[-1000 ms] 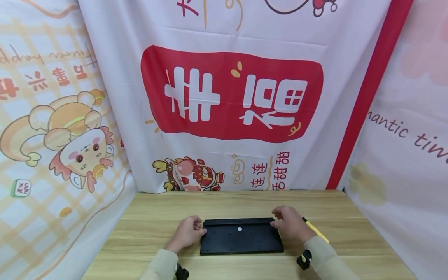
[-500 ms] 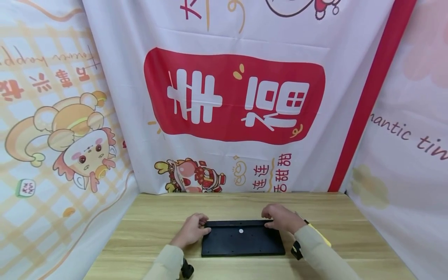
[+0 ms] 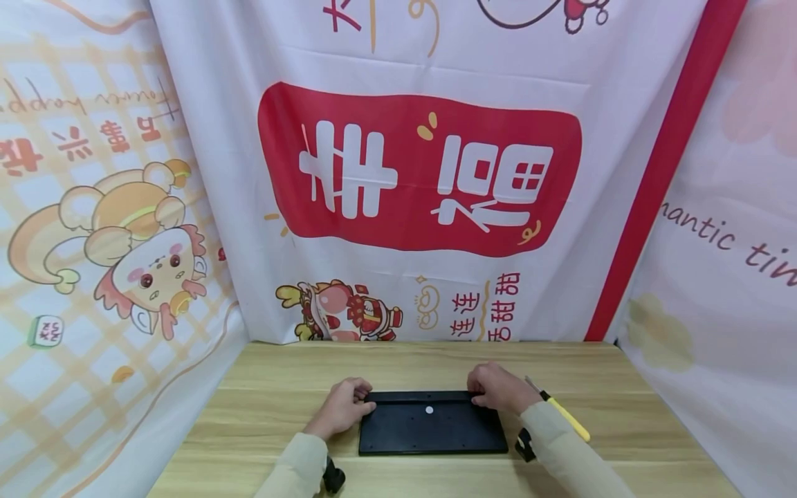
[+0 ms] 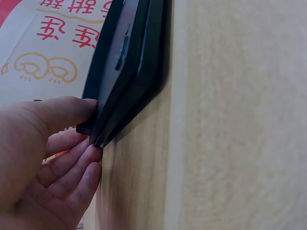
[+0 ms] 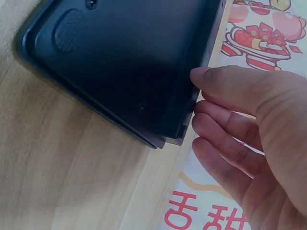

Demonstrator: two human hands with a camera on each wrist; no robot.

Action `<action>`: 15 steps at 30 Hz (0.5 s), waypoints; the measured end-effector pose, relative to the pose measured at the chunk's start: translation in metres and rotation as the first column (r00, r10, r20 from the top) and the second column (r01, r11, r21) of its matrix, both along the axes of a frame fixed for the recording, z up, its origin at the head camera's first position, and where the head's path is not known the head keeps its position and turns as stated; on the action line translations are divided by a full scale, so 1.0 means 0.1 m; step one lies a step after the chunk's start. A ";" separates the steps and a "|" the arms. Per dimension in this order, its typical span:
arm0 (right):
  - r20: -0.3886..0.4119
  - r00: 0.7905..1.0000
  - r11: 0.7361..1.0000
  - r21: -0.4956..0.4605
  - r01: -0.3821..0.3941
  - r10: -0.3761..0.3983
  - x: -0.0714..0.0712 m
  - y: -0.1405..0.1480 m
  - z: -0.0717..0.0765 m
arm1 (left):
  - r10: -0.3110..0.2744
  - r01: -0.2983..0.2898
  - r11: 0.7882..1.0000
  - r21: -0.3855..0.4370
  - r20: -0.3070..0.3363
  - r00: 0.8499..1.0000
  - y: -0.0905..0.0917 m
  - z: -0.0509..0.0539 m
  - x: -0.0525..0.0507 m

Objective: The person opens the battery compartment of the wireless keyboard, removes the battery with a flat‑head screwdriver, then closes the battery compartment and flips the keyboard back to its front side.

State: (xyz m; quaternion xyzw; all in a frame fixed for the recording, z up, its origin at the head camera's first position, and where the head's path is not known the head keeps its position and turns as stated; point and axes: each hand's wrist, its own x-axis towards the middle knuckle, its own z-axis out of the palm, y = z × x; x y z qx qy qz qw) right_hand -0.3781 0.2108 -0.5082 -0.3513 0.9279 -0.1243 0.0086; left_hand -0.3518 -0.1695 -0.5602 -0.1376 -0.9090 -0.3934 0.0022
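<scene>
A flat black rectangular panel (image 3: 436, 430) with a small white round spot lies on the wooden table. The left hand (image 3: 341, 409) grips its far left corner; in the left wrist view the thumb of that hand (image 4: 53, 158) presses one face while the fingertips touch the edge behind. At the far edge, near the right corner, the right hand (image 3: 501, 389) pinches the panel. The right wrist view has this hand (image 5: 249, 124) with its thumb on the raised strip and curled fingers beyond the edge of the panel (image 5: 124, 62), where small screw holes show.
A yellow-handled screwdriver (image 3: 568, 418) lies on the table (image 3: 261, 387) just right of the right forearm. White printed cloth (image 3: 417, 173) hangs behind the table's far edge, and more patterned cloth stands at both sides.
The right hand has moved left along the panel's far edge from its corner, and more of the screwdriver shows. The left hand's fingers have come slightly further onto the left corner.
</scene>
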 end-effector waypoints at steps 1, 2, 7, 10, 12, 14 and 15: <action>0.003 1.000 1.000 0.003 -0.001 0.001 0.00 0.00 0.00 | 0.000 0.000 1.000 0.001 -0.002 1.000 0.00 -0.01 0.00; 0.006 1.000 1.000 0.005 0.002 -0.002 0.00 -0.01 -0.01 | 0.000 0.000 1.000 0.002 -0.004 1.000 -0.01 -0.01 -0.01; 0.020 0.999 0.999 0.022 0.032 -0.032 -0.02 -0.02 -0.02 | -0.003 0.004 1.000 0.015 -0.006 1.000 -0.02 -0.05 -0.02; 0.049 0.997 0.998 0.021 0.057 -0.058 -0.04 -0.03 -0.02 | -0.002 0.002 1.000 0.016 0.000 1.000 -0.02 -0.05 -0.01; 0.082 0.994 0.997 0.018 0.072 -0.073 -0.04 -0.04 0.00 | 0.003 -0.003 1.000 0.012 0.004 1.000 -0.02 -0.03 0.00; 0.120 0.989 0.996 0.018 0.090 -0.092 -0.05 -0.05 0.04 | 0.010 -0.010 1.000 0.003 0.008 1.000 -0.02 -0.02 0.00; 0.139 0.985 0.995 0.021 0.098 -0.100 -0.06 -0.06 0.06 | 0.013 -0.013 1.000 -0.001 0.009 1.000 -0.02 -0.01 0.00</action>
